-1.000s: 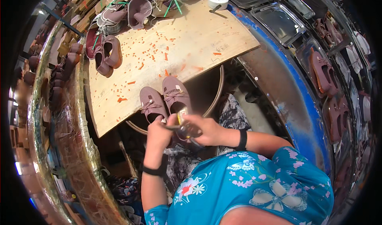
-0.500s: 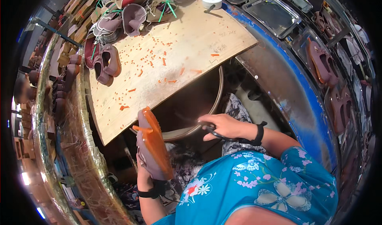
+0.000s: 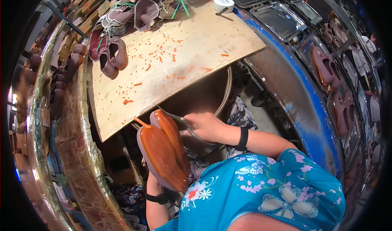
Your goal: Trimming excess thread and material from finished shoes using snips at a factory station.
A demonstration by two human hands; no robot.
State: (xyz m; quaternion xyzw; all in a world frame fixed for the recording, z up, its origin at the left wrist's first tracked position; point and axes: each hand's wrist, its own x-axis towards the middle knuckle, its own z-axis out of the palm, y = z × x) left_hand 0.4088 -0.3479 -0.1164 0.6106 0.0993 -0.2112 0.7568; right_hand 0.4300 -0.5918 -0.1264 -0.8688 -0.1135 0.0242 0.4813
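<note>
My left hand (image 3: 152,183), mostly hidden behind the shoes, grips a pair of mauve shoes (image 3: 160,152) with their orange soles turned toward me. A thin orange strip (image 3: 141,122) juts from the toe of the left shoe. My right hand (image 3: 203,126) is closed around the handles of a pair of scissors (image 3: 177,117). The blades reach left, close by the toe of the right shoe; whether they touch it I cannot tell.
Orange scraps (image 3: 161,55) are scattered over the wooden board (image 3: 200,37). A finished-looking pair of shoes (image 3: 113,58) stands at its left edge, below a heap of shoe uppers (image 3: 146,13). A white round tub (image 3: 223,4) sits at the far corner. Metal trays (image 3: 278,20) lie right.
The shoes have turned, so both orange soles now face me. My right hand has moved left with the scissors, bringing the blades up to the toes.
</note>
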